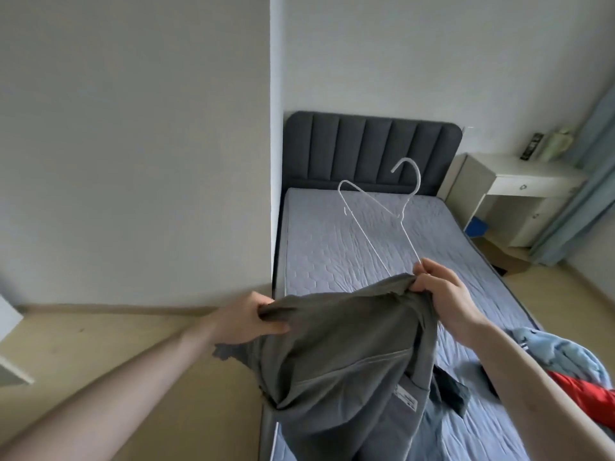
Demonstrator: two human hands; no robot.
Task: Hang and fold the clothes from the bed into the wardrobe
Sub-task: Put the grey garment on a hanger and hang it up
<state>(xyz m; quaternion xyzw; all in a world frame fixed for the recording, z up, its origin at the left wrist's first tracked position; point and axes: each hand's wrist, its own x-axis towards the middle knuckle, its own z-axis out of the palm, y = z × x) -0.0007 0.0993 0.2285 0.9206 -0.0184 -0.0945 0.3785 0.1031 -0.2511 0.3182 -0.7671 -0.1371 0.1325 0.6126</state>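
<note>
A grey shirt (349, 354) hangs in the air over the near left side of the bed (359, 247). My left hand (248, 319) grips its left edge. My right hand (444, 294) pinches the shirt's other edge together with one end of a white wire hanger (376, 214), which sticks up and away over the mattress. The hanger's lower end is hidden behind the shirt. More clothes lie at the bed's near right: a light blue garment (565, 356), a red one (589, 394) and a dark one (449, 387).
A dark padded headboard (369, 144) stands at the bed's far end against the wall. A white bedside desk (519, 184) with small items sits to the right, beside a blue curtain (592, 181). Bare floor (109, 344) lies to the left of the bed.
</note>
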